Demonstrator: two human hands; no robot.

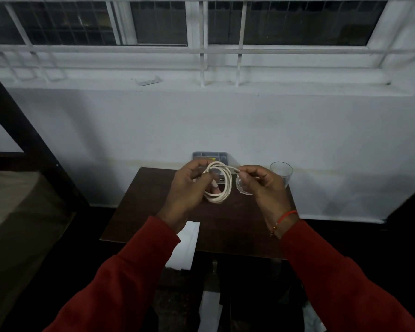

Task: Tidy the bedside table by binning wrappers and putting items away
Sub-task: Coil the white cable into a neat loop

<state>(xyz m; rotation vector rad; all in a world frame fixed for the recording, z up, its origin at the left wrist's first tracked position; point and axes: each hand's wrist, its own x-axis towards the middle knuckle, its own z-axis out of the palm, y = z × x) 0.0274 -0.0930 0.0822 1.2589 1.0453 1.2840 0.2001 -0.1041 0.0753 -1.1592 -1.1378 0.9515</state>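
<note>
At far left, a dark frame post (22, 130) runs diagonally down past a pale surface. On the near-left part of the dark wooden bedside table (139, 212), a white paper (186, 245) hangs over the front edge, partly under the left sleeve. Left hand (186, 190) is raised above the table, fingers curled around a coiled white cable (219, 185) — several loops gathered in the grasp, one plug end tucked by the palm. Behind the coil a grey tray (210, 155) sits at the table's back edge against the white wall; a small label under the loops shows letters, possibly "PEL", too blurred to confirm. Right hand (259, 185) pinches the cable's free end between thumb and fingertips; something clear and crinkled sits just below it — whether held, cannot tell. Red thread bracelet (285, 218) on the right wrist. An empty-looking clear glass (282, 172) stands upright at the back-right corner.
</note>
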